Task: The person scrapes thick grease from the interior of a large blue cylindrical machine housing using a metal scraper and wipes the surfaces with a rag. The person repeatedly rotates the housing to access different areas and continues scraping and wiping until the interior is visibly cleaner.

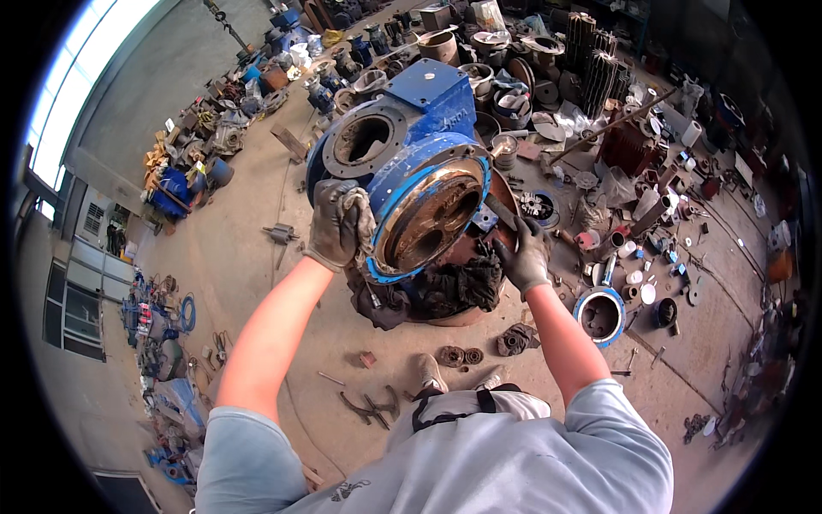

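A large blue gearbox housing (pixel 432 107) stands tilted in front of me, its round machined opening facing me with brown, greasy bores inside. My left hand (pixel 334 227), in a grey work glove, is closed on a crumpled dirty rag (pixel 355 214) against the left edge of the housing's flange. My right hand (pixel 527 259), also gloved, is at the housing's right side. Its fingers are around the near end of a dark flat bar (pixel 500 209) that points toward the flange; its kind is unclear. Dark oily rags (pixel 467 287) lie below the opening.
A blue-rimmed ring-shaped part (pixel 599 315) lies on the floor at right. Near my feet are bearings (pixel 452 355) and a three-armed puller (pixel 372 409). Piles of castings and a finned dark red housing (pixel 629 146) crowd the back right. A blue motor (pixel 175 190) stands at left.
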A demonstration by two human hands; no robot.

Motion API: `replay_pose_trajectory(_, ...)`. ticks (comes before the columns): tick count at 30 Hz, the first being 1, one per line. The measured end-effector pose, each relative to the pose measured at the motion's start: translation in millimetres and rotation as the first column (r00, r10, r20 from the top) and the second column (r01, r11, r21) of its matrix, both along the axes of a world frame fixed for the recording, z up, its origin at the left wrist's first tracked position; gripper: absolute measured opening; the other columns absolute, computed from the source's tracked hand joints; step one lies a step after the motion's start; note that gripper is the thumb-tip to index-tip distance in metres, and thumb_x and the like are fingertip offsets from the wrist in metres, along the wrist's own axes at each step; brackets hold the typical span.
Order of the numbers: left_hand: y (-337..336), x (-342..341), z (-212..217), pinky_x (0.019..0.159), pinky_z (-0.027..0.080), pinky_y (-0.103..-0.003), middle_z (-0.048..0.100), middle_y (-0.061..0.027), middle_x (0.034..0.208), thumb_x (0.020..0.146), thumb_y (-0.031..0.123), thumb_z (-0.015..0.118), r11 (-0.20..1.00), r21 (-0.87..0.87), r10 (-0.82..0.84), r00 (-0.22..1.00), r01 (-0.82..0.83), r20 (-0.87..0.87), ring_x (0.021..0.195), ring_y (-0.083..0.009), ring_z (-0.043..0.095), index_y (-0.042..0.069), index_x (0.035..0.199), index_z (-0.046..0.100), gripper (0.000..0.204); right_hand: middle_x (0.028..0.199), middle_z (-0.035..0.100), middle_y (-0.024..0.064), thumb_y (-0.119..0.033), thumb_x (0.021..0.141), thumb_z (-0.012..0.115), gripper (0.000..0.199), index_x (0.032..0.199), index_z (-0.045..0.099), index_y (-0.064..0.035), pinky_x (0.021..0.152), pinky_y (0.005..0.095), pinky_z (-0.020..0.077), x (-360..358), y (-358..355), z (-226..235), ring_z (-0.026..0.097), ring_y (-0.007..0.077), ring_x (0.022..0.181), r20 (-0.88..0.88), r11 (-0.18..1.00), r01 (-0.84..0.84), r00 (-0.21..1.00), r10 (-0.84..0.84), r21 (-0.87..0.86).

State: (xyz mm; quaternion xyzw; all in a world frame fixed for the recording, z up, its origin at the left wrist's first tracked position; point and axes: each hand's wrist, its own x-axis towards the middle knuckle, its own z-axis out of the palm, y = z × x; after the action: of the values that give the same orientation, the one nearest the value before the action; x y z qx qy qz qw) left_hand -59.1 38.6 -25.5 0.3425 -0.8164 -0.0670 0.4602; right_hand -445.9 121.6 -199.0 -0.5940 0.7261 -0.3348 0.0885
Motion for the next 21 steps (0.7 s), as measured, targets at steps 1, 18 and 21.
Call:
replay_pose_trajectory(1, 1.2, -11.2, 8.7, 0.094, 0.055, -0.046, 0.061, -0.02, 0.121, 0.112, 0.018, 0.061, 0.998, -0.062, -0.006, 1.0, 0.007, 0.007, 0.105, -0.038, 0.068, 0.004, 0.137, 0.056, 0.029, 0.155, 0.059, 0.0194, -0.042, 0.091, 0.088, 0.079, 0.158, 0.059, -0.0112, 0.122, 0.0545, 0.0392, -3.5, 19.8, 6.7, 0.051, 0.044, 0.146, 0.082, 0.995, -0.009, 0.996, 0.017, -0.096)
replay_pose_trajectory(18, 167.7, -121.2, 14.1, 0.127, 0.044, -0.047, 0.063, -0.0104, 0.154, 0.121, 0.044, 0.037, 0.659, 0.402, 0.06, 0.487, 0.636, -0.871, 0.142, -0.0274, 0.06, 0.01, 0.159, 0.053, 0.054, 0.17, 0.046, 0.0193, -0.011, 0.088, 0.086, 0.111, 0.178, 0.022, -0.0147, 0.118, 0.0461, 0.0512, 75.7, 141.3, 176.2, 0.057, 0.0272, 0.145, 0.904, 0.871, -0.428, 0.229, 0.361, -0.24)
replay_pose_trajectory(21, 174.1, -136.8, 8.1, 0.126, 0.045, -0.051, 0.063, -0.0134, 0.155, 0.119, 0.05, 0.039, 0.194, 0.016, 0.275, -0.039, 0.981, -0.961, 0.14, -0.032, 0.061, 0.007, 0.155, 0.057, 0.058, 0.111, 0.08, 0.0151, -0.014, 0.102, 0.074, 0.046, 0.145, 0.067, 0.0007, 0.087, 0.0351, 0.0655, 52.1, 152.6, 180.0, 0.078, 0.0172, 0.09, 0.96, 0.898, -0.44, 0.261, 0.098, 0.028)
